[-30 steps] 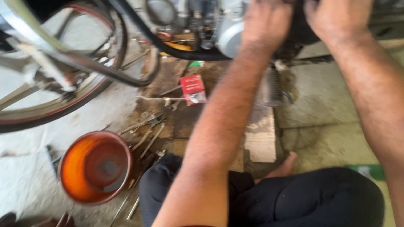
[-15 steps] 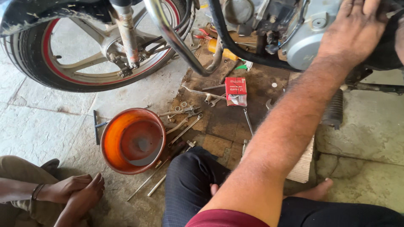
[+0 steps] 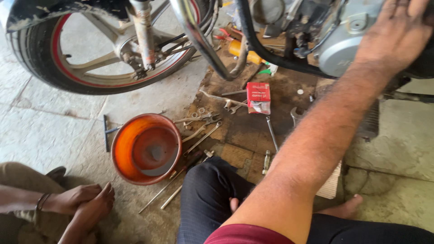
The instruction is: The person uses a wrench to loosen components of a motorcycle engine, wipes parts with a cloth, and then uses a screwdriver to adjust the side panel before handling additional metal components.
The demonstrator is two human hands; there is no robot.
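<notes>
Now, from your head view, your left hand (image 3: 398,34) lies flat with fingers spread on the grey engine cover (image 3: 346,43) of the bike, up at the top right, and it holds nothing; your right hand is out of sight. It looks like you are feeling the engine, so a next move would need a tool from the spanners (image 3: 205,129) lying beside the orange bowl (image 3: 147,149) and red box (image 3: 258,97).
</notes>
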